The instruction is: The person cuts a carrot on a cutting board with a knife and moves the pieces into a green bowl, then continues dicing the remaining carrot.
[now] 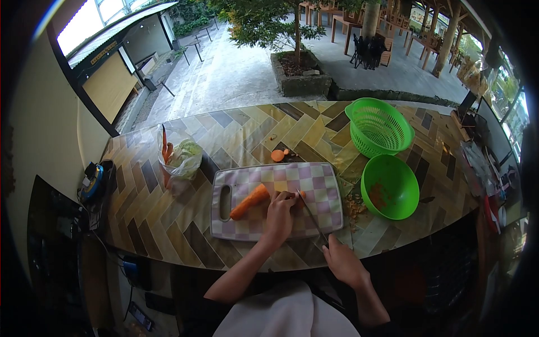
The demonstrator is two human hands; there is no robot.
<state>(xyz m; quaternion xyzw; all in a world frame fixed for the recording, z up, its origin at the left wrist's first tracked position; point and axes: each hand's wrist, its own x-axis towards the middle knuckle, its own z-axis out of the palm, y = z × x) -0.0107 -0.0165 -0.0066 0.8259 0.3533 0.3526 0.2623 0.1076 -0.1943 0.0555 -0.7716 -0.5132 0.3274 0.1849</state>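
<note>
A checked pink-and-white cutting board (330,188) lies on the table before me. My left hand (278,216) is over its middle, fingers closed on a carrot piece (302,194) whose orange end shows beyond the fingertips. Most of that piece is hidden by the hand. In my right hand (343,263), at the board's lower right edge, is the handle of a knife (313,217). Its blade slants up and left across the board, with the tip close beside the carrot piece. A thick peeled carrot (250,201) rests on the board, left of my left hand.
Beyond the board lie a carrot chunk (277,155) and small bits. A green bowl (405,194) with orange pieces inside stands at the right, a green colander (368,121) behind it. Peelings (354,206) lie between board and bowl. A plastic bag (186,162) of vegetables sits left.
</note>
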